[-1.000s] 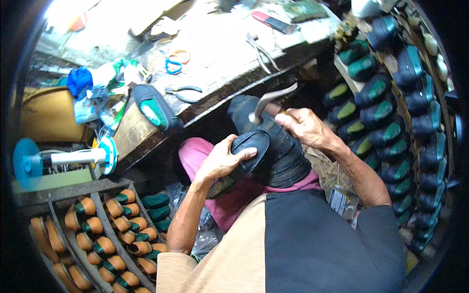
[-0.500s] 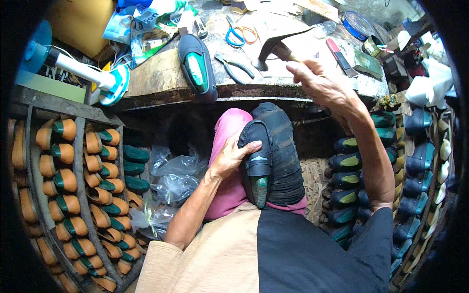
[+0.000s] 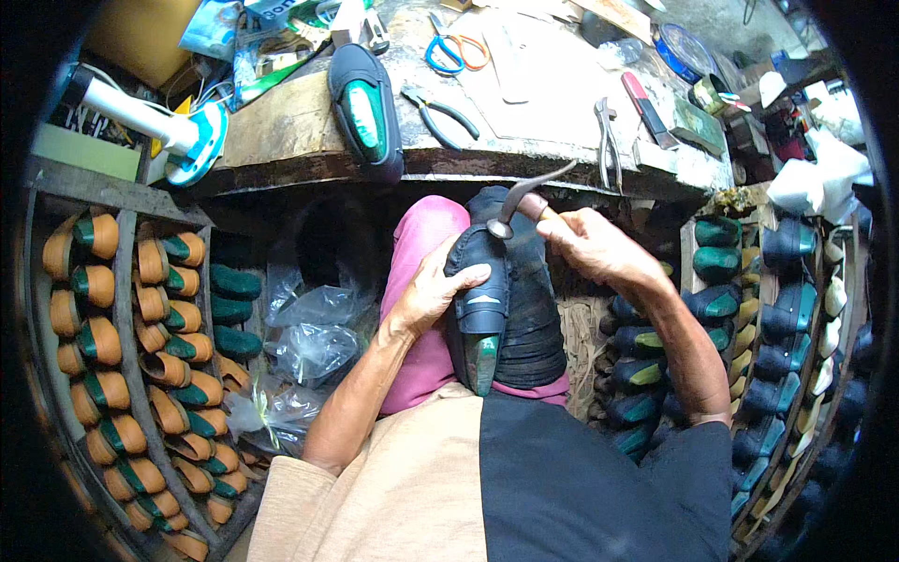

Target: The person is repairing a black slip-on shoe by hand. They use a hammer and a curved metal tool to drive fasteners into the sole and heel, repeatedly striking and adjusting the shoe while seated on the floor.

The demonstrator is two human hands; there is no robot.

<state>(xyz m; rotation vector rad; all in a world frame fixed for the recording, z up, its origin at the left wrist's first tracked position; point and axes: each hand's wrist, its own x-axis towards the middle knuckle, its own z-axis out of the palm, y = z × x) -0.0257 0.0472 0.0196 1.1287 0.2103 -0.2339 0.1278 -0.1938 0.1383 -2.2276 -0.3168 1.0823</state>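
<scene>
A black loafer-type shoe [image 3: 480, 258] lies on my lap, toe toward the bench, with a green shoe last [image 3: 484, 361] sticking out at its heel end. My left hand [image 3: 423, 292] grips the shoe from its left side, thumb laid across the upper. In my right hand [image 3: 604, 248] is a shoemaker's hammer [image 3: 531, 206], fingers wrapped round its handle. Its round face is at the shoe's toe; whether it touches cannot be told. A second black shoe [image 3: 361, 80] with a green last inside rests at the bench's front edge.
On the workbench [image 3: 290, 122] lie pliers [image 3: 440, 117], scissors [image 3: 456, 47], pincers [image 3: 609, 140] and a red-handled tool [image 3: 646, 108]. Racks of orange shoes [image 3: 98, 262] stand left, dark shoes [image 3: 787, 242] right. Clear plastic bags [image 3: 318, 351] sit beside my left leg.
My right hand has brought the hammer down and toward me, from above the bench to the shoe's toe. The view has shifted slightly. My left hand keeps its grip.
</scene>
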